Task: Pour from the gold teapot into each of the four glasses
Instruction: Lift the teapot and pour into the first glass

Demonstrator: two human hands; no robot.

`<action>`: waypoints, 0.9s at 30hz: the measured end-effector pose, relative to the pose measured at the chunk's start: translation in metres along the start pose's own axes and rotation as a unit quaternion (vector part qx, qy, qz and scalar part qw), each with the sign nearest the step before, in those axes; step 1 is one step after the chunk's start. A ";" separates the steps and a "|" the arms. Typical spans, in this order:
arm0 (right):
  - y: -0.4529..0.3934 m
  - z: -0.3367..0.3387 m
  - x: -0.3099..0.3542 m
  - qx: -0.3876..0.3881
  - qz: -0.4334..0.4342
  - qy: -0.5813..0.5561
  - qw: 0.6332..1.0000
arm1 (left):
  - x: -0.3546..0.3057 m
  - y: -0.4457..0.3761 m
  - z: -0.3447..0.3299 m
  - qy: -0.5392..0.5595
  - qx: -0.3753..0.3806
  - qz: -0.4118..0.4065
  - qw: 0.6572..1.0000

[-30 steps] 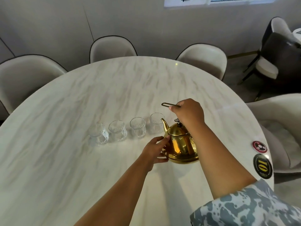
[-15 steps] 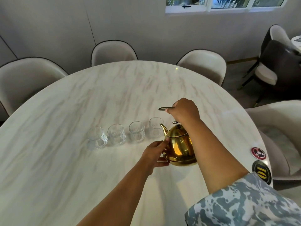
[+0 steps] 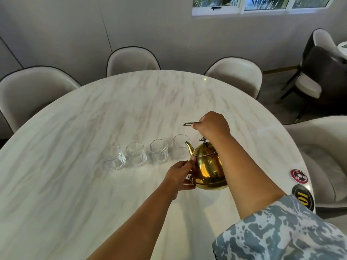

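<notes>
The gold teapot [image 3: 207,166] is over the marble table [image 3: 93,184], its spout pointing left at the rightmost glass [image 3: 180,145]. My right hand [image 3: 213,125] grips the thin wire handle above the lid. My left hand [image 3: 180,174] presses against the pot's left side and base. Several clear ribbed glasses stand in a row left of the pot: the far-left glass [image 3: 114,157], its neighbour [image 3: 136,153], then another [image 3: 159,150]. I cannot tell whether the glasses hold liquid.
Cream chairs ring the table: at the far side [image 3: 131,61], [image 3: 236,74], at the left [image 3: 32,87] and at the right [image 3: 323,147]. Two round stickers [image 3: 299,176], [image 3: 303,197] sit by the table's right edge.
The camera view has tilted slightly, so the scene sits lower in frame. Both hands keep the same hold on the teapot, which stays beside the rightmost glass.
</notes>
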State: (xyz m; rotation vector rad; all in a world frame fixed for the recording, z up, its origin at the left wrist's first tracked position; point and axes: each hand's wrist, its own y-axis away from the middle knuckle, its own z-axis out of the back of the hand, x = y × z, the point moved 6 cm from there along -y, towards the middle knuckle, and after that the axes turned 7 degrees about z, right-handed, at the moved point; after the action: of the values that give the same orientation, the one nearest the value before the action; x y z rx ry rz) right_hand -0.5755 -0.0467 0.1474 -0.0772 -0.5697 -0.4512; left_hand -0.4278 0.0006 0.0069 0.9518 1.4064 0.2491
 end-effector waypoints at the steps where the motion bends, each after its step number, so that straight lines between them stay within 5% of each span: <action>1: 0.000 0.000 0.001 0.000 -0.001 0.001 1.000 | 0.000 0.001 0.001 -0.002 0.000 -0.002 1.000; 27: 0.000 0.004 0.009 0.003 -0.005 0.028 1.000 | -0.005 -0.001 0.001 -0.013 -0.003 -0.006 1.000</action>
State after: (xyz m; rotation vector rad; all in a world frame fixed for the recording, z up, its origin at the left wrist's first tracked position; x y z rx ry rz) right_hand -0.5706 -0.0499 0.1556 -0.0556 -0.5164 -0.4608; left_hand -0.4280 -0.0038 0.0102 0.9382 1.3869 0.2324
